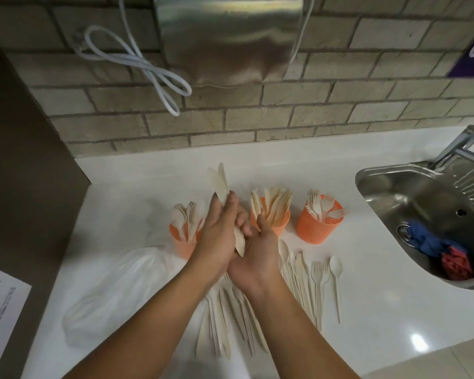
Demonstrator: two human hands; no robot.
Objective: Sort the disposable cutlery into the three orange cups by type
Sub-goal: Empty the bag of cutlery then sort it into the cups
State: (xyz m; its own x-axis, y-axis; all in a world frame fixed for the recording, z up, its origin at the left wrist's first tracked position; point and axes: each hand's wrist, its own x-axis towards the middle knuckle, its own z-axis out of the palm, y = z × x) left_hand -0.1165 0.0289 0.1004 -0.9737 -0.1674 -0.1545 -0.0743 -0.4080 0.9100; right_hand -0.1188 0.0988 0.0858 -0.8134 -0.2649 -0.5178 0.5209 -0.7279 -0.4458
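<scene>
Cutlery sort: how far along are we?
Looks partly done: spoon cup, knife cup and fork cup each hold their type. In hand: the left hand grips a bundle, apparently knives, butted against the right hand. Left: mixed loose cutlery lies on the counter.

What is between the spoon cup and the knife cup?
In the head view, the left hand gripping a knife bundle, its lower end against the right hand.
</scene>
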